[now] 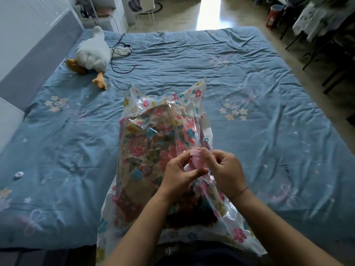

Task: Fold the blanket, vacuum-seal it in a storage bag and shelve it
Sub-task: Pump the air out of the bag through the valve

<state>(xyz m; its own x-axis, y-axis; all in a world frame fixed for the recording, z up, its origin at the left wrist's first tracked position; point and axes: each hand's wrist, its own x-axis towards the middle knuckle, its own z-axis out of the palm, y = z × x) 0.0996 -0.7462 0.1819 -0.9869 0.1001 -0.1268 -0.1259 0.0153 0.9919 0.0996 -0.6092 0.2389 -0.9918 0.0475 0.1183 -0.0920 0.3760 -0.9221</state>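
A clear storage bag (132,104) printed with small flowers lies lengthwise on the bed in front of me. Inside it sits the folded floral blanket (146,143), brown with pink and teal blooms. Both hands meet over the bag's right side, along its zip seam. My left hand (180,173) and my right hand (224,169) pinch a small pink plastic clip (197,160) between their fingertips, at the seam. The bag's far end stands up loose and crumpled. Its near end reaches my lap, partly hidden by my forearms.
The bed (249,77) wears a rumpled blue flowered cover. A white plush goose (92,54) lies at the far left beside a black cable (121,52). A small round white object (18,174) rests at the left. Chairs and a red bin (273,15) stand on the floor to the right.
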